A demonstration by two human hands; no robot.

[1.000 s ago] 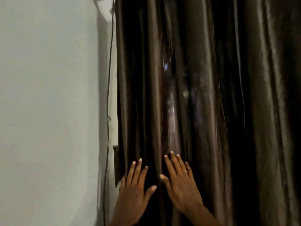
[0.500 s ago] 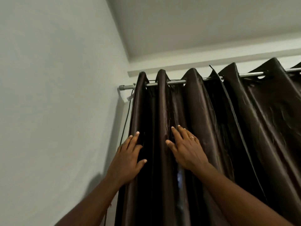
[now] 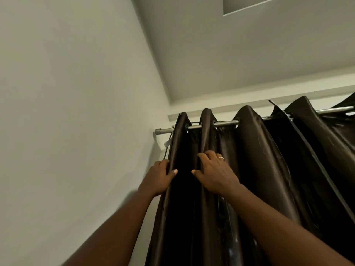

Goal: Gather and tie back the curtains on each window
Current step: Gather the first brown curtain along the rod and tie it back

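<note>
Both hands have risen toward the rod (image 3: pixel 226 123).
Left hand (image 3: pixel 160 177) grips the curtain (image 3: pixel 259 169) edge by the wall (image 3: pixel 76 93); right hand (image 3: pixel 215 173) curls round the next vertical pleat, loose cloth rightward.

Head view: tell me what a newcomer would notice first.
A dark, glossy curtain fills the lower right, hanging in folds from a metal rod just below the ceiling. Both hands reach up to it: the left hand grips its edge by the wall, the right hand, wearing a ring, grips the next fold.
</note>
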